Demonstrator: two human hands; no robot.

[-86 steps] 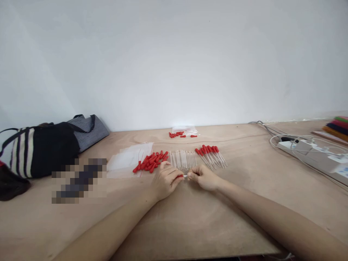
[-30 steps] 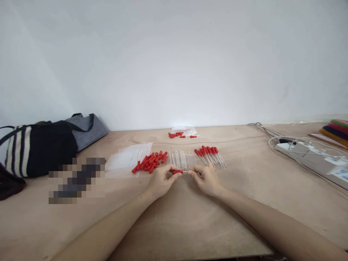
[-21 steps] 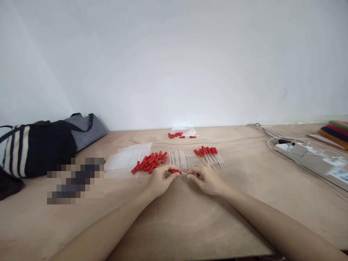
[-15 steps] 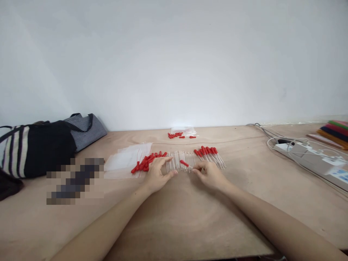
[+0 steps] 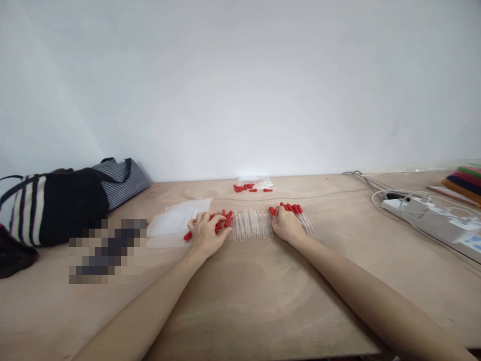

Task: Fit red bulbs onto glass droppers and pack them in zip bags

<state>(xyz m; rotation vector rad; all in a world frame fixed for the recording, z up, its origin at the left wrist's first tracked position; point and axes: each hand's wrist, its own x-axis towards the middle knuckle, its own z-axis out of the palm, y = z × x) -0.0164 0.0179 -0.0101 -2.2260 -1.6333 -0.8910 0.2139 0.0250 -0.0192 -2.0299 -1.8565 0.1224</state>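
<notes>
My left hand rests over a heap of red rubber dropper bulbs, fingers and thumb apart; what lies beneath the palm is hidden. To its right, thin clear tubes lie side by side in a row. Beyond their right end, my right hand is closed, fingertips down at a red-bulbed dropper, whose tube the hand covers. Several more droppers, red bulbs on pale tubes, lie slanted in a row just past that hand.
Clear plastic bags lie left of the bulbs. Farther back are loose red bulbs and a small clear bag by the wall. A black bag stands left; a power strip with cables and coloured cloths sit right.
The red-bulbed dropper that lay across the tubes between my hands has gone from there. My right hand has moved right and away to the dropper row; my left has shifted left over the bulbs.
</notes>
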